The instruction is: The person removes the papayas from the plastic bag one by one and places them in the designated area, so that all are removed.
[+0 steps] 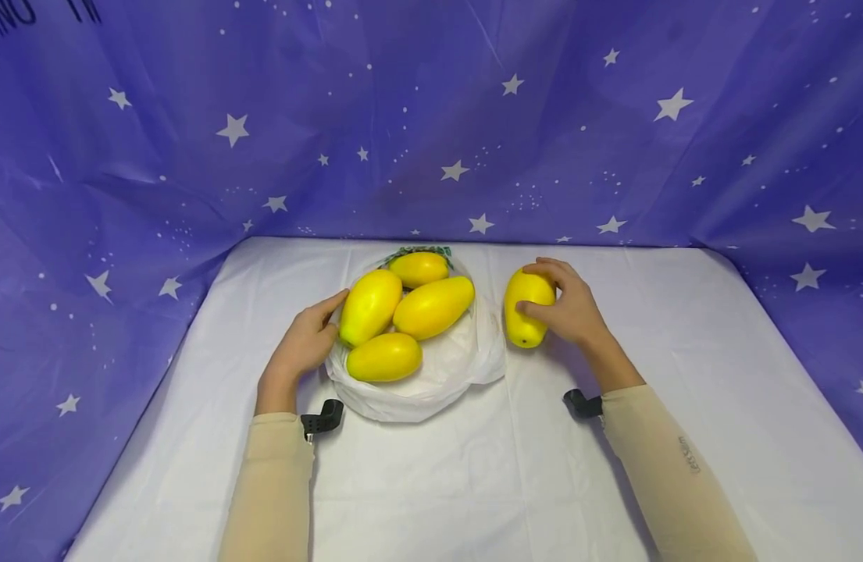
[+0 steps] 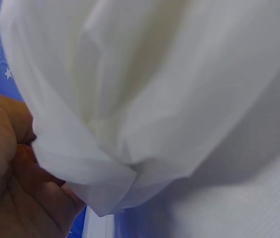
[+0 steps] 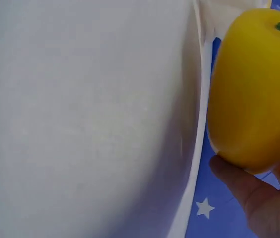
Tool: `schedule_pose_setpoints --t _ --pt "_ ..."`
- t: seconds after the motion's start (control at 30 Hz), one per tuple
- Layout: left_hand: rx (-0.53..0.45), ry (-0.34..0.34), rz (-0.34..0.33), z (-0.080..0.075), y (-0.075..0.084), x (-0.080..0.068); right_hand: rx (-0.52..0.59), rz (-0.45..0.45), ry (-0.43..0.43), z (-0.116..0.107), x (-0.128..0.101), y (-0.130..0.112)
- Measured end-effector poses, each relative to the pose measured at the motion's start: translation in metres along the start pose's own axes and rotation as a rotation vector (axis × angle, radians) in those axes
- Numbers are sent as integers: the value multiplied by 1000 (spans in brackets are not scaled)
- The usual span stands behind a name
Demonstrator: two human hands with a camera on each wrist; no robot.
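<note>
Right hand [image 1: 570, 306] holding smooth oval yellow fruit [image 1: 528, 289] between thumb and fingers, right of centre, left hand [image 1: 306, 340] touching crinkled white plastic bag [image 1: 403, 404], centre-left, its grip unclear, four glossy elongated fruits [image 1: 433, 309] inside

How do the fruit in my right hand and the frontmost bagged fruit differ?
The held fruit is in the right hand, outside the bag; the frontmost fruit sits inside it, untouched. In the head view, the held fruit's length runs up the picture, the frontmost fruit's across. Both are yellow and elongated.
</note>
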State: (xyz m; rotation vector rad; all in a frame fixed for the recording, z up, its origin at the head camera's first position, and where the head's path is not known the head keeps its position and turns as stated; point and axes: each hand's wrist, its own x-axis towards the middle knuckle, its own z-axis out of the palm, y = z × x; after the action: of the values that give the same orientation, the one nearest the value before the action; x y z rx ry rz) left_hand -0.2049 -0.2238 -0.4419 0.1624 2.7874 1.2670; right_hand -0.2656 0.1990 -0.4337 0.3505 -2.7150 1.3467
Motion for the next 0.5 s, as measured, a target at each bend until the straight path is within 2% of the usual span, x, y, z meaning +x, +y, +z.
schedule_pose_setpoints --t 0.3,0.5 --pt "6 -4 12 -1 -1 1 9 41 -59 -5 3 13" --pt "3 -9 4 -1 -2 2 18 88 -86 -6 4 13"
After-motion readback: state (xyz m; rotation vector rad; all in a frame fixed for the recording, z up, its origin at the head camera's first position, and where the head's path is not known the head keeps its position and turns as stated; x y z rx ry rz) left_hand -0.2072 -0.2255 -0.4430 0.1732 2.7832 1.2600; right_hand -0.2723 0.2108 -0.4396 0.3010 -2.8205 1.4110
